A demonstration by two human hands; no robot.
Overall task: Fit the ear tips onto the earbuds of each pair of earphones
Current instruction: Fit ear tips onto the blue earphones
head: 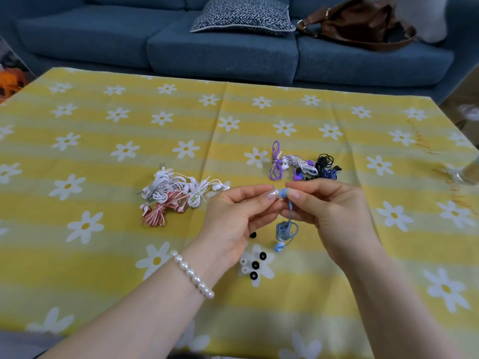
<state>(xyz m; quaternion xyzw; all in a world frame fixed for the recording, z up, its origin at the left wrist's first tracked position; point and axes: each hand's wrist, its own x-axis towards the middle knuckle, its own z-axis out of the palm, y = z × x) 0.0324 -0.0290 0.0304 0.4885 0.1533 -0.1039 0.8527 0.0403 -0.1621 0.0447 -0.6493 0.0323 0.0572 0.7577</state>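
My right hand (329, 206) pinches one earbud of the blue earphones (286, 230), whose coiled cable and second bud hang below. My left hand (234, 213) presses a clear ear tip (275, 193) against that bud, held between thumb and forefinger. Both hands hover above the table. Below them lie several loose ear tips (252, 266), black and clear. A heap of white and red-striped earphones (171, 195) lies to the left. A heap of purple, white and black earphones (303, 165) lies just beyond my hands.
The table wears a yellow cloth with white daisies (103, 141). A blue sofa (220, 50) stands behind it with a patterned cushion (243, 15) and a brown bag (363, 24). A clear object (466, 174) sits at the table's right edge.
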